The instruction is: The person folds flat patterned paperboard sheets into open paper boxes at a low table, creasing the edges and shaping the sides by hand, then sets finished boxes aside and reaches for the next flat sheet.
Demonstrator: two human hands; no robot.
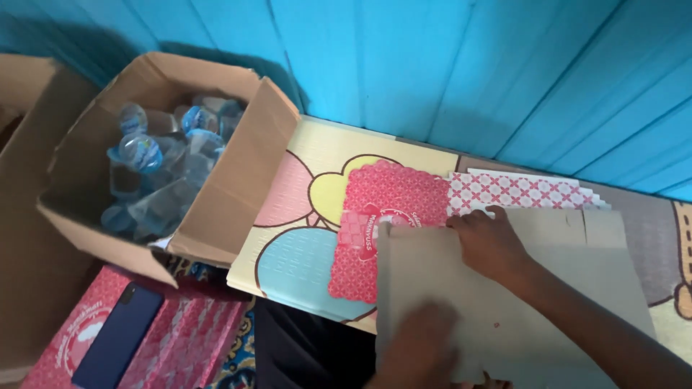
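Right hand (490, 241) and left hand (418, 346), fingers flat and spread, press grey cardboard sheet (504, 288) overlapping pink box blank (389, 194); mat (303, 266) bare leftward.

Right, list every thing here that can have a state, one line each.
Brown cardboard box: flaps open, holding sealed clear plastic water cups.
Grey flat cardboard sheet: unfolded, lying flat under both hands.
Left hand: blurred, pressed on the sheet.
Right hand: fingers flat on the sheet's upper edge.
Pink patterned flat box blanks: unfolded, stacked.
Dark blue phone: screen dark, lying flat.
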